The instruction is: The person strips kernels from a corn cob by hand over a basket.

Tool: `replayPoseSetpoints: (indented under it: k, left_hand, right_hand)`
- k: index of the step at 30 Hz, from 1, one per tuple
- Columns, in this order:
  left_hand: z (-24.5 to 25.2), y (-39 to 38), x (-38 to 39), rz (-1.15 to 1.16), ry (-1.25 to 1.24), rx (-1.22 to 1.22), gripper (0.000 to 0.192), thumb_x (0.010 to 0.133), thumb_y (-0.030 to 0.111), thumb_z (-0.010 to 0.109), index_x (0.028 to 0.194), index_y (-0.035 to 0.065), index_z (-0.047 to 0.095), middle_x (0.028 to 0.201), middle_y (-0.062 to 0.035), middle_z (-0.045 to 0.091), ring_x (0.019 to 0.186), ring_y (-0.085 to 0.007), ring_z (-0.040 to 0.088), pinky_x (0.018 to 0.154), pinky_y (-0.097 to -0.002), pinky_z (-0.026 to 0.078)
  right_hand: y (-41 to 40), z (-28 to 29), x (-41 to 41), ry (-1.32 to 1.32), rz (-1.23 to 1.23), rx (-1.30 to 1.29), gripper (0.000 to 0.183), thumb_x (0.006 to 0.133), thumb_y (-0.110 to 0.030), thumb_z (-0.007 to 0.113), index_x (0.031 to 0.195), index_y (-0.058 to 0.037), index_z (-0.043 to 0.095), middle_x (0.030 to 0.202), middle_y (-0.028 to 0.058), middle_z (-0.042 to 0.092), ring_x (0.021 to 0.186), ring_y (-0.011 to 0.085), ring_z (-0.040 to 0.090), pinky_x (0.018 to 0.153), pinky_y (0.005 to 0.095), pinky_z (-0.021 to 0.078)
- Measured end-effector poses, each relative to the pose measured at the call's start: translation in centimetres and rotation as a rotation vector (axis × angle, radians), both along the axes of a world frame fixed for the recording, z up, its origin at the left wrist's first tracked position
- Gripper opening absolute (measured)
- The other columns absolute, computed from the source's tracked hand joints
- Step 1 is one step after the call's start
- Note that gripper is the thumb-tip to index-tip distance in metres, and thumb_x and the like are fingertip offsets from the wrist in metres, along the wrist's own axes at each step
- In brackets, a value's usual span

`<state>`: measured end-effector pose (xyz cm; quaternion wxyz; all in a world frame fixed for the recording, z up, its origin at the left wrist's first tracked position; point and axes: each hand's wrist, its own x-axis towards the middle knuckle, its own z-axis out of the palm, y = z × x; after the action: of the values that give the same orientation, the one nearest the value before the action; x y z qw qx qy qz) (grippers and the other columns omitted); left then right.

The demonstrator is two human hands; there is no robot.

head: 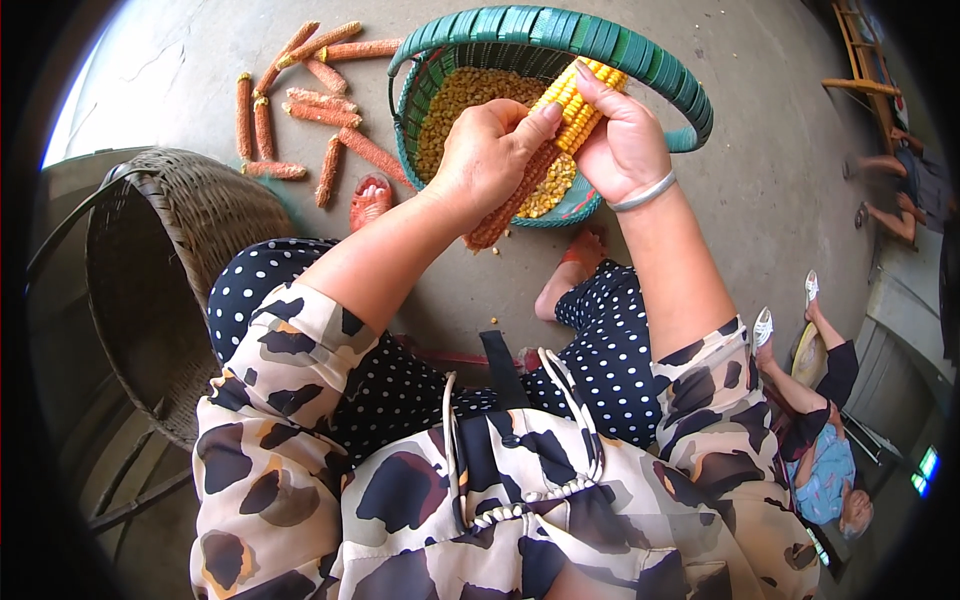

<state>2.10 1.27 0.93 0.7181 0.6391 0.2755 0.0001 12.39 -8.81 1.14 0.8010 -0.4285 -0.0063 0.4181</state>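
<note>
My left hand (491, 146) grips a reddish corn cob (516, 196), bare of kernels along its visible lower length. Yellow kernels cover the ear of corn (581, 112) in my right hand (626, 135), whose thumb lies along its upper end. Cob and ear meet under my left thumb; whether they are one piece or two, I cannot tell. Both hands are above a green woven basket (401, 135) with an arched handle (540, 26). Loose corn kernels (480, 82) lie inside it, partly hidden by my hands.
Several stripped cobs (322, 112) lie on the concrete floor (427, 277) left of the green basket. A large wicker basket (217, 195) lies tipped at the left. At the right, one person (821, 465) sits, and another person's limbs (904, 172) show near a wooden frame (862, 60).
</note>
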Motion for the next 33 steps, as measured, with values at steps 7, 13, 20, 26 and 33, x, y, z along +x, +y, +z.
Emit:
replayPoseSetpoints:
  k: [7,13,20,26,33]
  left_hand:
    - [0.7,-0.2,0.0,0.050,-0.046,-0.260,0.031,0.088,0.028,0.053,0.087,-0.0027,0.056,0.074,-0.0048,0.058,0.061,-0.0088,0.054,0.054,-0.0223,0.045]
    - [2.3,0.3,-0.2,0.161,0.031,-0.500,0.033,0.088,0.033,0.051,0.088,0.0005,0.056,0.075,-0.0046,0.057,0.062,-0.0090,0.053,0.056,-0.0221,0.044]
    - [1.2,-0.2,0.0,0.059,0.041,-0.295,0.031,0.086,0.027,0.057,0.093,-0.0032,0.059,0.076,-0.0053,0.060,0.062,-0.0083,0.055,0.054,-0.0221,0.045]
    - [1.6,0.3,-0.2,0.032,0.011,-0.436,0.028,0.086,0.024,0.057,0.095,-0.0020,0.058,0.081,-0.0063,0.061,0.066,-0.0092,0.057,0.058,-0.0223,0.048]
    - [0.9,0.3,0.3,0.030,-0.015,-0.342,0.025,0.086,0.021,0.056,0.094,-0.0029,0.057,0.082,-0.0063,0.061,0.070,-0.0092,0.057,0.062,-0.0222,0.047]
  right_hand:
    - [-0.6,0.1,0.7,0.082,-0.019,0.008,0.021,0.086,-0.010,0.051,0.105,-0.0019,0.052,0.102,0.0069,0.055,0.097,0.0179,0.052,0.091,0.0347,0.0395]
    - [-0.1,0.4,0.2,0.056,-0.050,-0.026,0.021,0.086,-0.010,0.051,0.105,-0.0013,0.052,0.101,0.0076,0.055,0.097,0.0180,0.052,0.091,0.0340,0.0394]
    - [-0.2,-0.2,0.2,0.055,-0.022,-0.016,0.021,0.086,-0.011,0.052,0.104,-0.0004,0.051,0.097,0.0088,0.055,0.093,0.0198,0.053,0.088,0.0347,0.0414]
    - [-0.4,0.1,1.0,0.130,-0.020,0.021,0.021,0.086,-0.015,0.048,0.103,-0.0019,0.051,0.095,0.0096,0.056,0.091,0.0220,0.054,0.088,0.0372,0.0411]
    - [-1.0,-0.3,1.7,0.176,-0.004,0.088,0.022,0.086,-0.017,0.046,0.101,-0.0018,0.051,0.095,0.0116,0.057,0.091,0.0231,0.054,0.087,0.0387,0.0412]
